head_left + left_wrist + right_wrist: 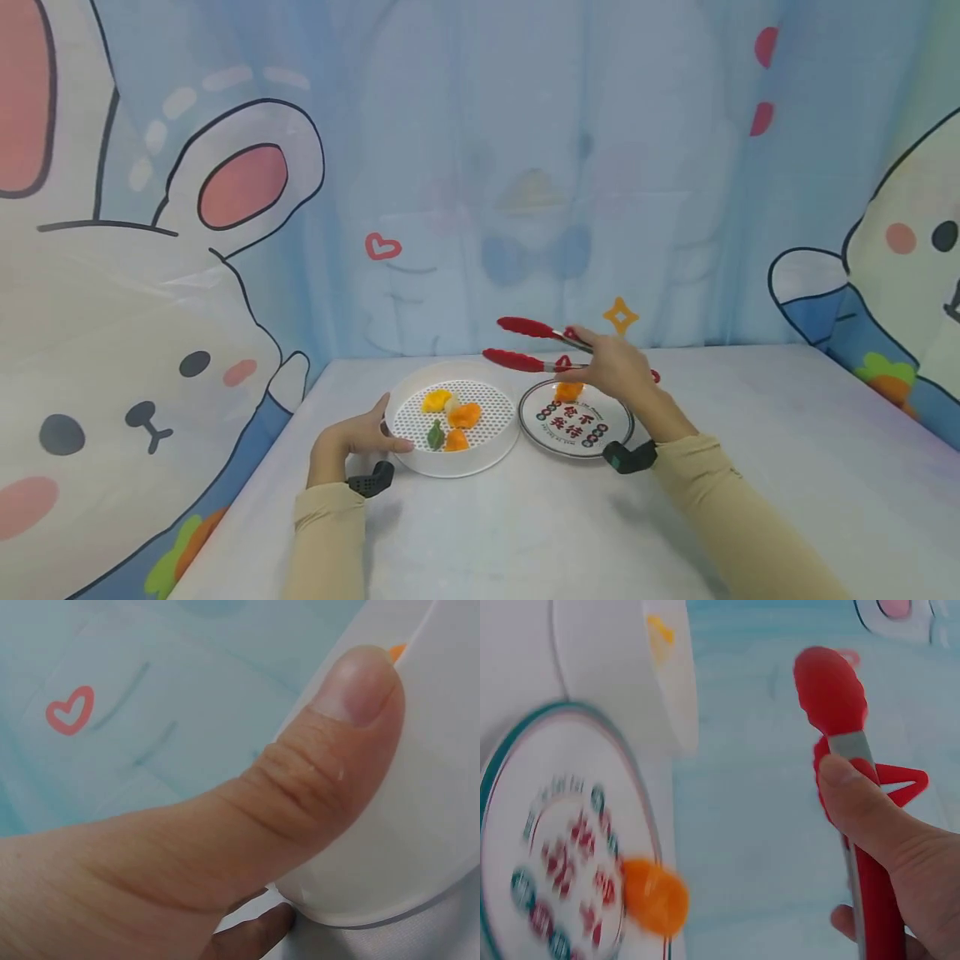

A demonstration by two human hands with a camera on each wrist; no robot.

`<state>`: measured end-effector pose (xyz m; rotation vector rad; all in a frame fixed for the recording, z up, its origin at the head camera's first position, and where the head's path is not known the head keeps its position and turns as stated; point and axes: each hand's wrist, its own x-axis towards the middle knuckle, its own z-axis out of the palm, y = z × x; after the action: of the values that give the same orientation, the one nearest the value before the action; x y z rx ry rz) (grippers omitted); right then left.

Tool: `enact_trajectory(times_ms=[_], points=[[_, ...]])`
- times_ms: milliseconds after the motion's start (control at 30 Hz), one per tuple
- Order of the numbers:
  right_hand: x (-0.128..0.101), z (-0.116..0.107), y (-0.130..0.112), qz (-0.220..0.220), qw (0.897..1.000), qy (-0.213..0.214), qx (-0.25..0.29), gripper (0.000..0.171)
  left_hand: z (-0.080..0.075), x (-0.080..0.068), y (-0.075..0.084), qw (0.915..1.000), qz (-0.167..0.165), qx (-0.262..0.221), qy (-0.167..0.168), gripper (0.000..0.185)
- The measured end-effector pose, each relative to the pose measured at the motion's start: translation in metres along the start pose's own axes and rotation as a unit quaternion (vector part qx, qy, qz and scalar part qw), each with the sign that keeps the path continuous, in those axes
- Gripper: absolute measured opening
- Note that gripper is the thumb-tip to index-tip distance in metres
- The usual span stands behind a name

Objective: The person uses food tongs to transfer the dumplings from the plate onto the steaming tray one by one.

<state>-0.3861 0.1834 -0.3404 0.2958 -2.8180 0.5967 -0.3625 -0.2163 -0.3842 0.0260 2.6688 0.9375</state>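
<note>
My left hand [362,435] grips the left side of a round white steamer basket [453,467], thumb over its rim and fingers around the outer wall. Inside on the perforated base lie several small pieces: yellow [437,401], orange [465,415] and a green one [436,435]. With my right hand [617,367] I hold red-tipped tongs [517,361], raised above the back of a patterned plate [573,442]. The tongs' arms are spread apart, pointing left, with nothing between the tips. An orange piece [656,897] sits near the far edge of that plate.
The plate stands just right of the basket on a white-covered table [480,542]. Behind the table hangs a blue curtain [465,167] with cartoon prints. Each wrist wears a small black device, one of them on the right wrist [630,457].
</note>
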Motion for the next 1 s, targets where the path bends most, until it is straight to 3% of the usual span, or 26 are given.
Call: enact_trajectory(times_ms=[167, 333, 567, 1000], points=[[-0.015, -0.013, 0.052, 0.066, 0.997, -0.008, -0.024, 0.103, -0.001, -0.002, -0.001, 0.9999, 0.009, 0.005, -0.01, 0.122], [-0.015, -0.025, 0.079, 0.086, 0.995, -0.042, -0.027, 0.108, -0.006, -0.007, -0.004, 1.0, 0.006, 0.001, -0.007, 0.122], [-0.011, -0.023, 0.087, 0.078, 0.994, -0.079, -0.016, 0.108, -0.01, -0.01, -0.008, 1.0, 0.002, -0.003, -0.004, 0.124], [-0.013, -0.008, 0.084, 0.069, 0.989, -0.116, -0.052, 0.103, -0.009, -0.011, -0.009, 1.0, 0.002, -0.006, -0.003, 0.125]])
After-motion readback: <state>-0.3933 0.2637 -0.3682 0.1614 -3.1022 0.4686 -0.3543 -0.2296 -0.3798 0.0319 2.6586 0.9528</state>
